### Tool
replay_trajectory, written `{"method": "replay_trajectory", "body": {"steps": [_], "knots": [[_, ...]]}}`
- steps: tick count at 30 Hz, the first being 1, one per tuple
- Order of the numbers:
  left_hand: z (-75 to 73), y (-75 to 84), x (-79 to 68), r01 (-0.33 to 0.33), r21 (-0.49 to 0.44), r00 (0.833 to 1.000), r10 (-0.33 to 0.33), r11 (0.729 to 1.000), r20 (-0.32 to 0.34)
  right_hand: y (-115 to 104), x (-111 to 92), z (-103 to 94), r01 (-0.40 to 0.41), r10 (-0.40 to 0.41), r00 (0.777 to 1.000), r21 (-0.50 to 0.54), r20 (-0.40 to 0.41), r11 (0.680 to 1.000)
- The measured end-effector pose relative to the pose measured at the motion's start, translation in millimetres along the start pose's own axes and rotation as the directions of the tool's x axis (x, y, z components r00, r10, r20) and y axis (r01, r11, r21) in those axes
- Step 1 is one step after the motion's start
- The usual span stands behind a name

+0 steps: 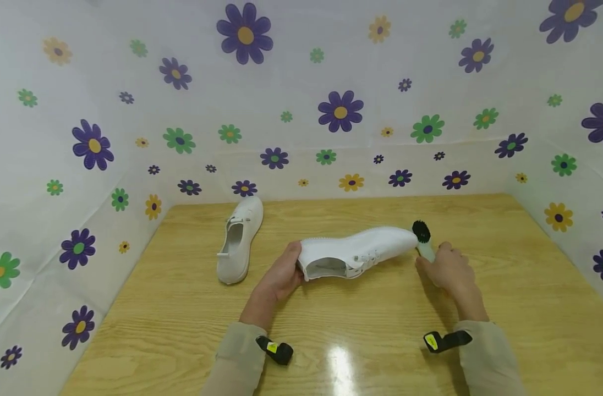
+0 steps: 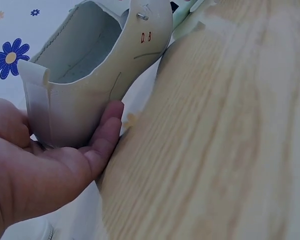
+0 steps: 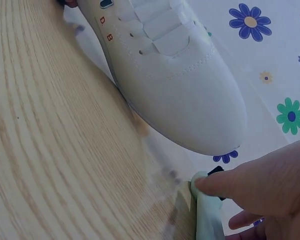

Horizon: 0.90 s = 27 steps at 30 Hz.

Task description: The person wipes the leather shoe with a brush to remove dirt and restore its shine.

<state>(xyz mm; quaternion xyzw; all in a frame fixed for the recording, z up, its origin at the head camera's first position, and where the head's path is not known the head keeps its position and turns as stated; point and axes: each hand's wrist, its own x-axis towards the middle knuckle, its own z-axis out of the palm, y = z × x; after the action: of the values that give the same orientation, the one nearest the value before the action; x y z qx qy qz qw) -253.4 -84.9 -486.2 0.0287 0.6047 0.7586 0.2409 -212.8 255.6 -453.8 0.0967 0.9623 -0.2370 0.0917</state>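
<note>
A white shoe [image 1: 390,242] is tipped on its side over the table in the head view, its toe to the right. My left hand [image 1: 281,272] grips it by the heel; in the left wrist view the fingers curl under the heel of the shoe [image 2: 70,112]. Small red letters mark its side. In my right hand [image 1: 452,269] is a brush [image 1: 425,250] with a pale green handle and black bristles, its head right at the toe. The right wrist view shows the thumb along the brush handle [image 3: 208,215], just below the shoe's toe [image 3: 205,110].
The second white shoe [image 1: 252,212] stands upright on the wooden table [image 1: 173,330], left of the held one, toe toward the back. White sheeting [image 1: 291,66] printed with flowers walls off the back and both sides. Each wrist wears a black strap device [image 1: 281,352].
</note>
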Motion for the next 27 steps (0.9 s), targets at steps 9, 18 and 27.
{"method": "replay_trajectory", "body": {"steps": [9,18,27], "knots": [[-5.4,2.5,-9.7,0.088,0.041,0.994,-0.085,0.995,-0.067,-0.7,-0.6,-3.0,-0.004,0.005,1.0,0.017,-0.012,1.0],[-13.3,9.4,-16.4,0.167,0.014,0.985,-0.167,0.986,0.029,-4.1,-0.6,-13.0,0.047,-0.049,0.997,-0.025,-0.056,0.999],[-17.3,7.1,-17.8,0.213,0.096,0.975,-0.217,0.972,0.038,-2.9,-4.4,-14.2,0.039,-0.039,0.998,-0.014,-0.046,0.999]]}}
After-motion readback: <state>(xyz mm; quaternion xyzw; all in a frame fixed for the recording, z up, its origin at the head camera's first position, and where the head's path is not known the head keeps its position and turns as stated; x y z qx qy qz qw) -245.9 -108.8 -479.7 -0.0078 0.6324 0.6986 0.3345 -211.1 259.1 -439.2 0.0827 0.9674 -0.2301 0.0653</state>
